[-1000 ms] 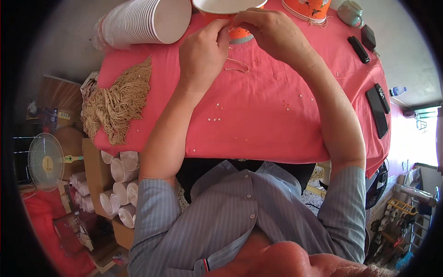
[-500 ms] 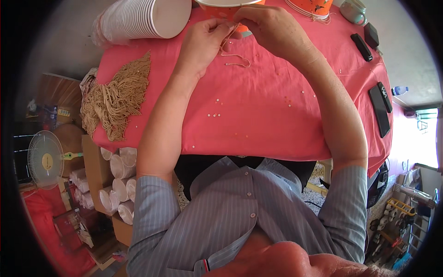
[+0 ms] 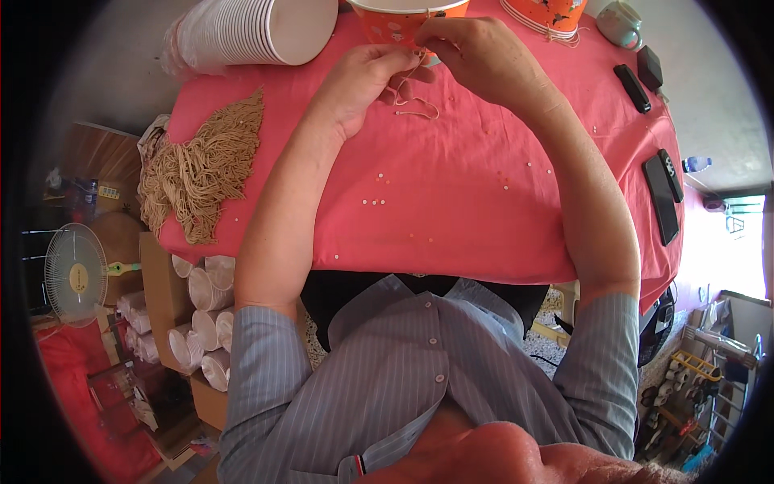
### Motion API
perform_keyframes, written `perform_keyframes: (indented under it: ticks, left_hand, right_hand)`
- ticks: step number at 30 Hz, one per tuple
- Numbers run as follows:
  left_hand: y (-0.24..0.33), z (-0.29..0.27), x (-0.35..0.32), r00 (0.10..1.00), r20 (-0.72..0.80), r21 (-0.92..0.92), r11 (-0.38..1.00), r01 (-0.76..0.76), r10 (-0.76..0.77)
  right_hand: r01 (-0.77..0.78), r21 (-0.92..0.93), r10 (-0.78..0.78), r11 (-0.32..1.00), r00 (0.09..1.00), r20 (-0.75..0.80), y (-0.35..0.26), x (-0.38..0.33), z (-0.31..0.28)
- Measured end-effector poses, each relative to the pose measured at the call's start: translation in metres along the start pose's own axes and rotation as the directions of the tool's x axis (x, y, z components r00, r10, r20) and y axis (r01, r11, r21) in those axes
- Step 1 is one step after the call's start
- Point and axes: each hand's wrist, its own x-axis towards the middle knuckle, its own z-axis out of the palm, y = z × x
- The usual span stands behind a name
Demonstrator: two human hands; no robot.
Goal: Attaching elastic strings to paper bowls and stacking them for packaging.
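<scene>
At the far middle of the table stands an orange paper bucket (image 3: 389, 31) with a white rim and dark printed figures. My left hand (image 3: 372, 74) and my right hand (image 3: 476, 55) meet just in front of it, both pinching a thin tan string (image 3: 419, 102). The string's loose end curls down onto the pink cloth. My left thumb and forefinger press together, with the other fingers partly curled beneath. The right fingertips close on the string near the bucket's wall; exactly how it runs between them is too small to tell.
A stack of white paper buckets (image 3: 250, 32) in plastic lies far left, above a bundle of tan strings (image 3: 201, 169). Small round dots (image 3: 375, 202) dot the pink tablecloth (image 3: 451, 218). Orange buckets (image 3: 547, 14), a mug (image 3: 619, 24) and a black phone (image 3: 661, 198) stand or lie right.
Both hands have come slightly nearer, still pinching the string. More of the orange bucket shows beyond them, and the left hand's lower fingers have shifted.
</scene>
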Motion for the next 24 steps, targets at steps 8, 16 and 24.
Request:
perform_keyframes:
  ticks: [8,16,24]
  left_hand:
    - [-0.003,-0.002,0.003,0.998,-0.034,0.038,0.998,-0.044,0.046]
    - [-0.002,-0.001,0.002,0.998,-0.014,-0.032,0.998,-0.055,0.054]
    - [-0.003,-0.004,0.004,0.995,0.019,-0.090,0.992,-0.092,0.095]
  right_hand:
    - [-0.061,0.057,0.057,0.997,0.996,0.070,-0.004,-0.001,-0.006]
    - [-0.114,0.229,0.085,0.967,0.987,0.133,0.003,-0.002,-0.010]
    - [-0.252,0.316,0.180,0.915,0.954,0.238,0.006,0.001,-0.014]
